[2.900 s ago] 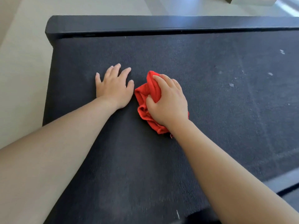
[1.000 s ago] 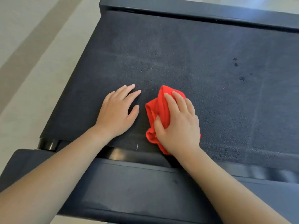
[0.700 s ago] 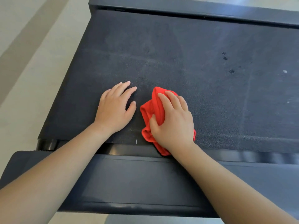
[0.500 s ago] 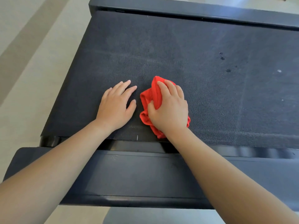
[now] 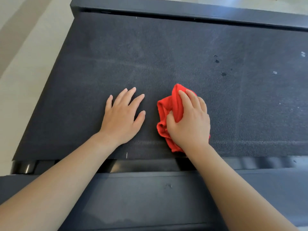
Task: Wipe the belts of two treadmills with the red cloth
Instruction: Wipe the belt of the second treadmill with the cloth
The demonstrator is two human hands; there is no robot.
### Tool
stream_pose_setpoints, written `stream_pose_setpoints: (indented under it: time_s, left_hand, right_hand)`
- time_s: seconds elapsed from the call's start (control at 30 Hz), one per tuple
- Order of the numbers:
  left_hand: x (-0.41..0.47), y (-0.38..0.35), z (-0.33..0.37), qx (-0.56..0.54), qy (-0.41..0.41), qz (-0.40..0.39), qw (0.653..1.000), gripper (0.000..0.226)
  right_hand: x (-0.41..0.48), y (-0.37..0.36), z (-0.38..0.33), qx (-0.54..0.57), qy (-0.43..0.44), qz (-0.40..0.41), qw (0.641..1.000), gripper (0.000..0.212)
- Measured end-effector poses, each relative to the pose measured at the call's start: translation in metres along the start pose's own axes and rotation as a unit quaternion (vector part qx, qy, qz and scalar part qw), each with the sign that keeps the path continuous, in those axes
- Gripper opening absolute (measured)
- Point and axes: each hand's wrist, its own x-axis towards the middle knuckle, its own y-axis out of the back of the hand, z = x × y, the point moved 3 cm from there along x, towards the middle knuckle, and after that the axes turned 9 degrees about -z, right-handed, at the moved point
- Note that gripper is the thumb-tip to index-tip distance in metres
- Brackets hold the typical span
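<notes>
- The right hand (image 5: 189,124) presses down on the bunched red cloth (image 5: 168,112), fingers curled over it, thumb tucked into the folds.
- The left hand (image 5: 122,118) lies flat just beside it, fingers spread, palm on the belt (image 5: 166,55).
- The cloth sits near the belt's near edge.
- Dark spots (image 5: 217,61) and pale specks (image 5: 303,54) mark the belt to the right.
- A black end cover (image 5: 150,197) lies under both forearms.

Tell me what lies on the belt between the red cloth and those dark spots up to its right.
Nothing visible. The right hand presses the red cloth on the treadmill belt, and bare belt runs from it to the dark spots. The left hand lies flat on the other side, clear of that path.
</notes>
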Motion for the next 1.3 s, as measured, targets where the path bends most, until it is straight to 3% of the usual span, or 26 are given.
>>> stream_pose_setpoints:
  time_s: [0.23, 0.47, 0.7, 0.9, 1.3]
  left_hand:
    - [0.057, -0.005, 0.017, 0.025, -0.008, -0.016, 1.0, 0.055]
    - [0.147, 0.005, 0.011, 0.025, -0.033, -0.005, 0.999, 0.053]
    - [0.23, 0.017, -0.004, 0.009, 0.039, 0.009, 0.999, 0.054]
    - [0.236, 0.017, -0.005, -0.004, 0.045, 0.052, 0.998, 0.053]
    - [0.236, 0.018, -0.003, -0.014, 0.048, 0.043, 0.998, 0.055]
  right_hand:
    - [0.018, -0.005, 0.006, 0.012, 0.012, 0.019, 1.0, 0.061]
    - [0.114, -0.001, 0.028, 0.031, 0.035, 0.003, 0.999, 0.058]
    - [0.193, -0.01, 0.023, 0.046, 0.031, 0.015, 0.998, 0.055]
    - [0.245, -0.017, 0.018, 0.046, 0.038, 0.006, 0.998, 0.057]
    - [0.353, -0.034, 0.0, 0.031, 0.044, 0.006, 0.999, 0.058]
